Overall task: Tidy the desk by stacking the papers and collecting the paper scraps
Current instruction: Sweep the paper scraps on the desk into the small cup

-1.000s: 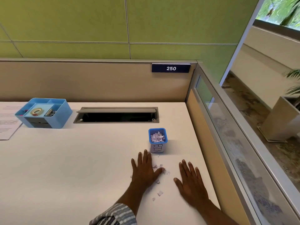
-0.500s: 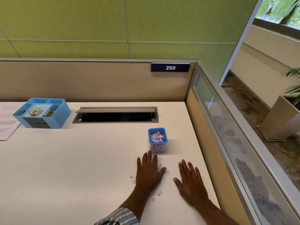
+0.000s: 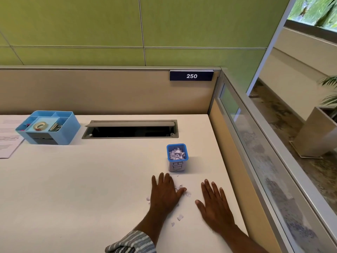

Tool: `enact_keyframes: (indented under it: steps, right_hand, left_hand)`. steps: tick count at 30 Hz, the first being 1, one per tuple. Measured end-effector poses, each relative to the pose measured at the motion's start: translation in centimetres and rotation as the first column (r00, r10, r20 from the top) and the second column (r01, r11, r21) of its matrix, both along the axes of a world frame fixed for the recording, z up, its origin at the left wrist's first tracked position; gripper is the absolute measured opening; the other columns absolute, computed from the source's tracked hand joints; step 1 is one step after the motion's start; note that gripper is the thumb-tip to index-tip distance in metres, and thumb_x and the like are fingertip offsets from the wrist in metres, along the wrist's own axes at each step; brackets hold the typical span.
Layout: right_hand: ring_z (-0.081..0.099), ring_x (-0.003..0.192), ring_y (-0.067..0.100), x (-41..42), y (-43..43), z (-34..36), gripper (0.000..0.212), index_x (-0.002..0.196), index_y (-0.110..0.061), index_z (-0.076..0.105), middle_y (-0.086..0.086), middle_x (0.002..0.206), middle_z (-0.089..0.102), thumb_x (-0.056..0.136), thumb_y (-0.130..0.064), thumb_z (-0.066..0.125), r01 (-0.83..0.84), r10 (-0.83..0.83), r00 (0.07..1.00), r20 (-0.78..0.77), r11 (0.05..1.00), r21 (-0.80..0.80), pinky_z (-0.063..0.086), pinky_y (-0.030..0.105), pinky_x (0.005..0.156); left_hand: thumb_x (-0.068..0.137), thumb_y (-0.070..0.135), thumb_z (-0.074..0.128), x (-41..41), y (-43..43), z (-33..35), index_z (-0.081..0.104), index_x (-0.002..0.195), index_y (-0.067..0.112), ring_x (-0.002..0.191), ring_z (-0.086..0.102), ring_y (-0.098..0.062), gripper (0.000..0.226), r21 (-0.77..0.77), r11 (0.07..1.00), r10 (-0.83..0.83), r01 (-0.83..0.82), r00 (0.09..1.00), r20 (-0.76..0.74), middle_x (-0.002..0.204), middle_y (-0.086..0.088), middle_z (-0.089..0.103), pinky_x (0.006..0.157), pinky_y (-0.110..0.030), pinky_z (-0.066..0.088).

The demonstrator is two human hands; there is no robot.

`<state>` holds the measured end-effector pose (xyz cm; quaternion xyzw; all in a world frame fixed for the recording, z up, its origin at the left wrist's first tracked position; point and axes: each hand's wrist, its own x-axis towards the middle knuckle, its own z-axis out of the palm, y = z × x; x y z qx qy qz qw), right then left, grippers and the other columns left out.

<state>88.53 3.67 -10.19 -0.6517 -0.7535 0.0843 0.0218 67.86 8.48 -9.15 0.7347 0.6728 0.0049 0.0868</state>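
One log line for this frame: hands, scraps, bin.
left hand flat over loose scraps | right hand flat on desk | bin upright, paper inside

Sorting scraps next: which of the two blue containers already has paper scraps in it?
The small blue cup labelled BIN, just beyond the left hand; the compartmented blue organiser at far left holds a tape roll instead.

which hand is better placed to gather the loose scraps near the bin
Left. The left hand lies flat among the paper scraps, just in front of the bin; the right hand rests apart from them.
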Motion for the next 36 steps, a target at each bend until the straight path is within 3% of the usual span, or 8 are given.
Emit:
enact_keyframes:
  steps: [4, 7, 12, 21, 24, 29, 33, 36]
  right_hand:
    - [0.026, 0.146, 0.027, 0.0, 0.0, 0.1, 0.074, 0.149, -0.013, 0.034, 0.003, 0.158, 0.023, 0.095, -0.060, 0.014, 0.001, -0.001, 1.000, 0.004, 1.000, -0.005, -0.002, 0.036, 0.117]
    - [0.025, 0.146, 0.026, -0.1, 0.0, 0.2, 0.078, 0.150, -0.014, 0.032, 0.003, 0.158, 0.024, 0.094, -0.061, 0.005, 0.001, -0.001, 1.000, 0.007, 1.000, -0.008, -0.002, 0.036, 0.117]
    - [0.031, 0.144, 0.027, 0.0, 0.0, 0.2, 0.076, 0.148, -0.013, 0.037, 0.005, 0.156, 0.031, 0.095, -0.060, 0.008, 0.011, -0.010, 1.000, 0.023, 1.000, -0.024, 0.000, 0.036, 0.116]
    - [0.036, 0.141, 0.027, -0.1, -0.1, 0.5, 0.076, 0.146, -0.012, 0.041, 0.006, 0.154, 0.035, 0.096, -0.059, 0.008, 0.018, -0.018, 1.000, 0.009, 0.999, -0.049, 0.002, 0.036, 0.116]
    - [0.036, 0.141, 0.028, -0.1, -0.1, 0.6, 0.077, 0.146, -0.012, 0.041, 0.006, 0.154, 0.036, 0.096, -0.059, 0.007, 0.021, -0.021, 1.000, -0.002, 0.999, -0.043, 0.002, 0.036, 0.116]
    - [0.005, 0.150, 0.022, 0.1, 0.1, -0.3, 0.086, 0.154, -0.018, 0.016, -0.001, 0.161, 0.006, 0.086, -0.066, -0.009, -0.009, 0.009, 1.000, 0.000, 1.000, 0.007, -0.010, 0.035, 0.118]
    - [0.017, 0.148, 0.025, -0.1, -0.3, 0.3, 0.087, 0.151, -0.015, 0.027, 0.002, 0.160, 0.017, 0.089, -0.065, -0.007, 0.005, -0.005, 1.000, -0.021, 1.000, 0.000, -0.006, 0.035, 0.117]
    - [0.019, 0.148, 0.026, -0.2, -0.3, 0.5, 0.087, 0.151, -0.015, 0.028, 0.002, 0.160, 0.019, 0.089, -0.065, -0.008, 0.010, -0.010, 0.999, -0.031, 1.000, -0.010, -0.006, 0.035, 0.117]
  left_hand:
    - [0.093, 0.068, 0.022, 0.6, -0.3, 0.5, 0.052, 0.130, 0.016, 0.135, 0.036, -0.027, 0.071, 0.051, 0.999, -0.005, 0.005, 1.000, 0.009, 0.139, -0.005, 0.050, 0.118, -0.051, 0.013]
    - [0.095, 0.066, 0.022, 1.1, -0.3, 0.3, 0.031, 0.149, 0.017, 0.147, 0.020, -0.025, 0.074, 0.012, 0.998, -0.066, 0.066, 0.996, 0.057, 0.159, -0.006, 0.027, 0.121, -0.049, 0.006]
    - [0.095, 0.068, 0.020, 1.8, 0.0, -0.2, 0.013, 0.156, 0.017, 0.152, 0.002, -0.022, 0.080, -0.113, 0.980, -0.157, 0.166, 0.984, 0.082, 0.165, -0.003, 0.007, 0.122, -0.047, 0.002]
    - [0.093, 0.067, 0.030, 1.7, -0.2, 0.5, 0.031, 0.148, 0.017, 0.136, 0.034, -0.024, 0.075, -0.053, 0.984, -0.167, 0.172, 0.982, 0.084, 0.148, -0.004, 0.040, 0.119, -0.044, 0.018]
    - [0.092, 0.069, 0.027, 1.4, -0.9, 0.2, 0.029, 0.150, 0.020, 0.141, 0.028, -0.025, 0.075, -0.031, 0.986, -0.163, 0.165, 0.984, 0.069, 0.153, -0.005, 0.034, 0.120, -0.045, 0.012]
    - [0.097, 0.058, 0.030, 0.3, -2.1, -0.3, 0.026, 0.151, 0.021, 0.147, 0.019, -0.025, 0.066, -0.061, 0.990, -0.123, 0.126, 0.991, 0.049, 0.161, -0.005, 0.020, 0.120, -0.046, 0.016]
    - [0.098, 0.028, 0.034, -0.6, -2.6, 0.2, 0.039, 0.143, 0.018, 0.137, 0.032, -0.028, 0.046, -0.031, 0.992, -0.123, 0.123, 0.992, 0.000, 0.153, -0.007, 0.034, 0.113, -0.043, 0.026]
    - [0.094, 0.025, 0.045, -0.8, -3.0, 1.0, 0.039, 0.145, 0.016, 0.142, 0.030, -0.031, 0.052, -0.027, 0.998, -0.059, 0.059, 0.998, 0.007, 0.157, -0.010, 0.029, 0.117, -0.048, 0.023]
